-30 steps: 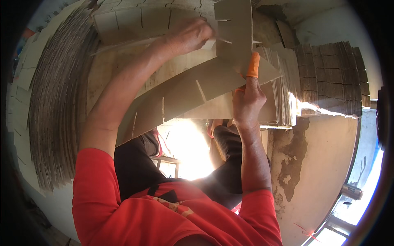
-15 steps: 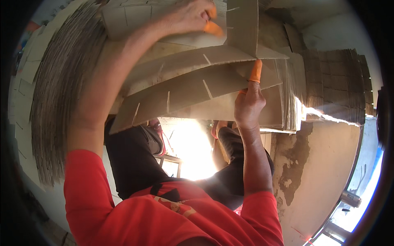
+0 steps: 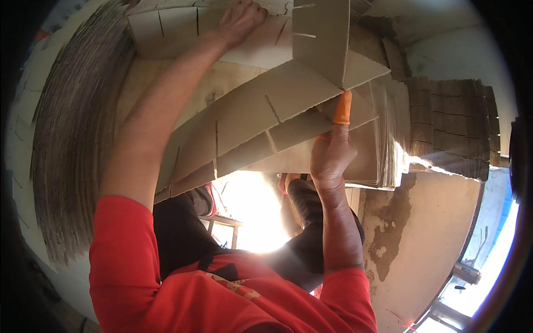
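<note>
My right hand (image 3: 333, 152), with orange finger covers on thumb and finger, pinches slotted cardboard strips at their crossing. One long cardboard strip (image 3: 244, 108) slants down to the left with slits in it. Another cardboard strip (image 3: 252, 141) lies beneath it, partly hidden. An upright cardboard strip (image 3: 321, 47) crosses them just above my right thumb. At the far side, my left hand (image 3: 243, 25) is curled over the top of a pale slotted cardboard piece (image 3: 177, 30). Its fingertips are hidden, so what they hold does not show.
A tall stack of cardboard (image 3: 72, 139) stands along the left. Stacked sheets (image 3: 383, 144) lie beyond my right hand, with bundled slotted cardboard (image 3: 452, 119) further right. Below are my legs and a brightly lit floor (image 3: 255, 211). A stained board (image 3: 427, 227) is at the right.
My left hand has moved up and left, to the far cardboard piece, and its fingers have curled. The long strips have tilted lower at their left end; my right hand keeps its pinch.
</note>
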{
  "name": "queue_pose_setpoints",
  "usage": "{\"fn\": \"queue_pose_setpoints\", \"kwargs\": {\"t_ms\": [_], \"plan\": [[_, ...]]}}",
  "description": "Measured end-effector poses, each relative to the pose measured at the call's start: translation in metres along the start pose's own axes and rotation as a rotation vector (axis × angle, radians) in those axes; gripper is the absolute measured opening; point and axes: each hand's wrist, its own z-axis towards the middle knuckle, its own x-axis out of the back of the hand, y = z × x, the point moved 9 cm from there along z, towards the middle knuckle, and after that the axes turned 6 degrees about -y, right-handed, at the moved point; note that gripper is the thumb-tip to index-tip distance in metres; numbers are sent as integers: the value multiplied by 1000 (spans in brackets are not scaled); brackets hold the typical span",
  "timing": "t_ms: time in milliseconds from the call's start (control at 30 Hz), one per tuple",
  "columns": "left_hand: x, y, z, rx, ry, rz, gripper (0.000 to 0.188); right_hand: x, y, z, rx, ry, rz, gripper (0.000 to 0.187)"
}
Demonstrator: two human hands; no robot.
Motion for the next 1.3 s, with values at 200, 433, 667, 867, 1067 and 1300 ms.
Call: {"fn": "queue_pose_setpoints", "kwargs": {"t_ms": [200,433,667,867,1067,1300], "plan": [[36,20,-16,-156,140,-115,14,6,0,-1,-36,15,15,67],[56,36,-24,-172,181,-264,14,3,-1,-6,-5,-85,-22,78],[69,55,-26,-178,185,-330,13,14,-8,-7,45,-29,-37,78],[89,77,-36,-255,293,-347,12,14,-5,-11,72,-77,-84,72],[91,75,-39,-225,332,-343,11,18,-6,-15,57,-69,-60,72],[108,97,-46,-247,299,-560,12,-1,21,-21,-36,-128,-114,72]]}}
